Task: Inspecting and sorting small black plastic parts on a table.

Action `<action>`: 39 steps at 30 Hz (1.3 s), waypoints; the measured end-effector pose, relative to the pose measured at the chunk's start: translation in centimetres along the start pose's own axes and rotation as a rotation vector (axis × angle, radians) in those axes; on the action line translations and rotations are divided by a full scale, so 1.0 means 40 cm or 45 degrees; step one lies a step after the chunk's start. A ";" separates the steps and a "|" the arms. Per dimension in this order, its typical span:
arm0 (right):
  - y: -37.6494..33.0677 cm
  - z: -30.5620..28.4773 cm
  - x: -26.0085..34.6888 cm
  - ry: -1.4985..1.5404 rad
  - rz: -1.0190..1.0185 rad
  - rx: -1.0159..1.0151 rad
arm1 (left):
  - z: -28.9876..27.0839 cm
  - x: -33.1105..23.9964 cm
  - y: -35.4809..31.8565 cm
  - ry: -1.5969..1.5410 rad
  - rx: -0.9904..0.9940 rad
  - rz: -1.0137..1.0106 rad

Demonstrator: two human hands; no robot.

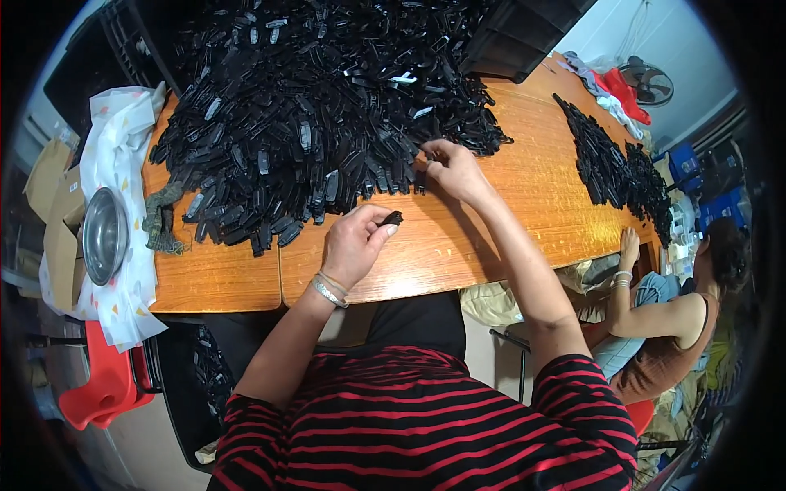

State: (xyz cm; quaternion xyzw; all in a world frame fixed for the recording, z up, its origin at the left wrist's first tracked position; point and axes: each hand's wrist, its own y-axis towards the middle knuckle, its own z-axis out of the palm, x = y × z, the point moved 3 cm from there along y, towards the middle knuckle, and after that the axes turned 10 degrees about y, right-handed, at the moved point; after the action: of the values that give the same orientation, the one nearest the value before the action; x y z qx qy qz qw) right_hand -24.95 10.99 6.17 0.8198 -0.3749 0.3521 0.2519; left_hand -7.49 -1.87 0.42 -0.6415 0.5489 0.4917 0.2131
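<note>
A wide heap of small, long black plastic pieces covers the far middle of the wooden table. My left hand is closed in front of the heap's near edge, pinching one black plastic piece between thumb and fingers. To its right, my right hand reaches to the near right edge of the heap. Its thumb and forefinger are bent together close to the pieces there. Whether something sits between those fingertips is too small to make out.
Behind the heap stands a black crate. More black pieces form a smaller pile at the right, near a seated person. At the left are a grey knitted glove and a metal bowl on a white patterned sheet.
</note>
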 end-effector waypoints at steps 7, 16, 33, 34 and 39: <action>-0.186 0.066 -0.014 1.301 0.507 -0.059 | 0.014 -0.011 -0.002 -0.714 0.132 -0.050; -0.298 0.131 0.030 1.099 0.230 -0.146 | 0.021 -0.023 -0.028 -0.984 0.071 -0.279; -0.308 0.077 0.133 0.750 -0.083 -0.343 | 0.012 -0.029 -0.031 -1.112 0.044 -0.314; -0.309 0.082 0.137 0.763 -0.085 -0.328 | 0.012 -0.032 -0.030 -1.127 0.041 -0.266; -0.312 0.101 0.137 0.853 -0.064 -0.266 | 0.011 -0.041 -0.031 -1.079 0.012 -0.215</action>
State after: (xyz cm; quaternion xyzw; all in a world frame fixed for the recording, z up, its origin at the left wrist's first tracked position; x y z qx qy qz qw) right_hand -10.93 13.23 5.96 0.6375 -0.2850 0.5550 0.4520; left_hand -6.37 -0.33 1.33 -0.4246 0.3605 0.6901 0.4621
